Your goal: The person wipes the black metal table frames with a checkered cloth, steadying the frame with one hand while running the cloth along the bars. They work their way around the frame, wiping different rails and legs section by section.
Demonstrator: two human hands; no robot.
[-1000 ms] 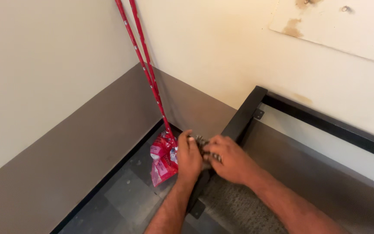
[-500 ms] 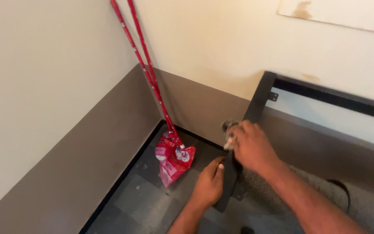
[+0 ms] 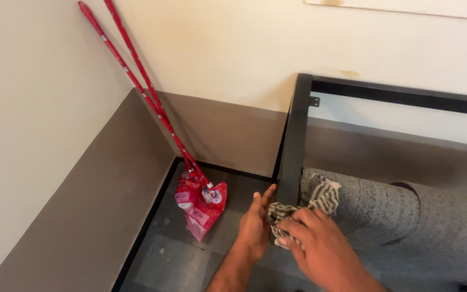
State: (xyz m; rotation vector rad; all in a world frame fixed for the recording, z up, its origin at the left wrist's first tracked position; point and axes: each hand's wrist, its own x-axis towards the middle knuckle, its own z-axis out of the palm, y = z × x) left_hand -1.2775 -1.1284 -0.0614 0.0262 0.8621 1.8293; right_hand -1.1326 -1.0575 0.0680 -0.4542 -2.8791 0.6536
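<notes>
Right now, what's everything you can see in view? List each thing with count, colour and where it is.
Brooms: two, red handles, heads in red wrappers, leaning in the wall corner, left of centre.
Table frame: one, black metal with a glass top, right half, against the wall.
Rug: one, grey, rolled, lying under the glass.
Cloth: one, grey and white striped, bunched against the frame's near edge.
Floor: dark grey tiles, bottom left.
Walls: cream above, with a brown lower band.
Left hand: open, flat beside the frame, touching the cloth.
Right hand: fingers pressed on the cloth.
</notes>
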